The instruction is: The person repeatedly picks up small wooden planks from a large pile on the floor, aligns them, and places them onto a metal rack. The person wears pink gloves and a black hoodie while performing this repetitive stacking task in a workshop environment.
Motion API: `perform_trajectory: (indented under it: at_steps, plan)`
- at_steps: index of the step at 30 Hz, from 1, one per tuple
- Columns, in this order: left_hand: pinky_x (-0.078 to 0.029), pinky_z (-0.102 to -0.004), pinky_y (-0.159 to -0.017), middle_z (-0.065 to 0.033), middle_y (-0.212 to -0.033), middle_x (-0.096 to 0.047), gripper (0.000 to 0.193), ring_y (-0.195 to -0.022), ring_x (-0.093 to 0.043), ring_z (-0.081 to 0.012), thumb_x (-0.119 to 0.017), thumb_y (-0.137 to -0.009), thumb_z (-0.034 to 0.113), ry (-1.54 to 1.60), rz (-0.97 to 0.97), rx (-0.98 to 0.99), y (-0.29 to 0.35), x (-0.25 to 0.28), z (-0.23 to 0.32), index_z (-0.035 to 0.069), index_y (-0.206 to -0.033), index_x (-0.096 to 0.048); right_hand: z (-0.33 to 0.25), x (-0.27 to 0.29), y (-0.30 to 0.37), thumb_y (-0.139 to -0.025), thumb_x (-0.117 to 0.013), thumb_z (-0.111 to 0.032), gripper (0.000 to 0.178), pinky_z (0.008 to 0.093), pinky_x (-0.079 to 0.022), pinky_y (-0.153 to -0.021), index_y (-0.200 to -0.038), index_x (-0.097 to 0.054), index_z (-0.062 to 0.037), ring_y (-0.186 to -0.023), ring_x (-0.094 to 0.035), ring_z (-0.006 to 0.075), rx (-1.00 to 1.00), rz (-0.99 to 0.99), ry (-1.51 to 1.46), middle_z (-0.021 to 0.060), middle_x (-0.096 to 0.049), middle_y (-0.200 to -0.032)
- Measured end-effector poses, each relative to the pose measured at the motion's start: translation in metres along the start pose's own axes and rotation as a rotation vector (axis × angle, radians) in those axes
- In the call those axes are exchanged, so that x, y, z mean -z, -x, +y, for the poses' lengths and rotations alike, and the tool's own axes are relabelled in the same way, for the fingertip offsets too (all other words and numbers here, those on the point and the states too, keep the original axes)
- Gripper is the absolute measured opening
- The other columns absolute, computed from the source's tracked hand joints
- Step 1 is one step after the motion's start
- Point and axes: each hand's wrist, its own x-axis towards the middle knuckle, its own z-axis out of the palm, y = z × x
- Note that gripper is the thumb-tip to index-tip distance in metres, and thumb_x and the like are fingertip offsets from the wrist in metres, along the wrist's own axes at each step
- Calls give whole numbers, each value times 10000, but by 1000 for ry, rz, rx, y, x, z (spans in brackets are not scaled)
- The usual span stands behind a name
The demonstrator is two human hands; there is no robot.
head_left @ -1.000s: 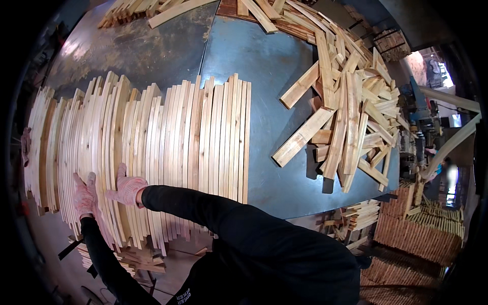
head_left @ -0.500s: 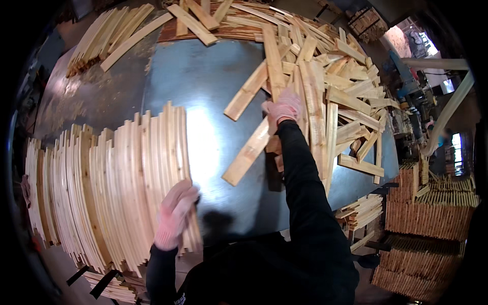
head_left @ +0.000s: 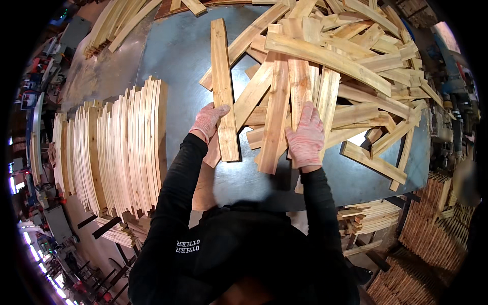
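My left hand [head_left: 207, 122], in a pink-and-white knit glove, is closed on the left edge of a wooden board [head_left: 222, 66], thumb on top. That board lies lengthwise over the steel tabletop and the left margin of a loose heap. My right hand [head_left: 307, 136], gloved alike, is closed over the near part of another board [head_left: 300, 79], thumb to the left and fingers to the right; its palm hides that part. A slightly tilted board [head_left: 276, 109] lies between my hands. Another board [head_left: 328, 58] crosses above my right hand.
A tight row of boards on edge [head_left: 122, 147] stands at the left of the steel table [head_left: 178, 66]. More loose boards [head_left: 396, 71] heap up at the far right. A bundle [head_left: 114, 25] sits at far left. Stacked lumber [head_left: 427, 223] stands beyond the table's right edge.
My left hand has left the row of upright boards and moved right to hold a board at the heap. My right hand has drawn nearer to me. The view has shifted.
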Motion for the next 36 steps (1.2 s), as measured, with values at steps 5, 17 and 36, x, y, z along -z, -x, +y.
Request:
perform_trajectory:
  at_steps: [5,17,36]
  plan:
    - [-557,-351,-835,-131,-1049,-704,442,-897,-685,-214,-709,-915,193,-21,73,-67,13,15,-33,-45,-1272,-602,33,73,17,-797,-732,-157,751,363,-567,-870,-1441,-417,68,-1051,-666,331,-199,-869,-1947,254,-566,-1291]
    - [-508,-336,-930,-144,-1102,-727,541,-1023,-671,-221,-744,-876,301,-432,218,-155,58,97,-54,-15,-1299,-625,-6,46,-7,-712,-818,-234,632,331,-543,-837,-1266,-622,-1,-908,-666,238,182,-736,-731,127,-707,-1046]
    - [-486,-338,-998,-147,-1265,-646,770,-1129,-623,-204,-788,-833,256,-284,91,-69,113,74,-82,-26,-1459,-440,-159,-28,-115,-800,-725,-347,593,479,-356,-1144,-1332,-613,-109,-1248,-556,311,911,361,-93,116,-632,-1279]
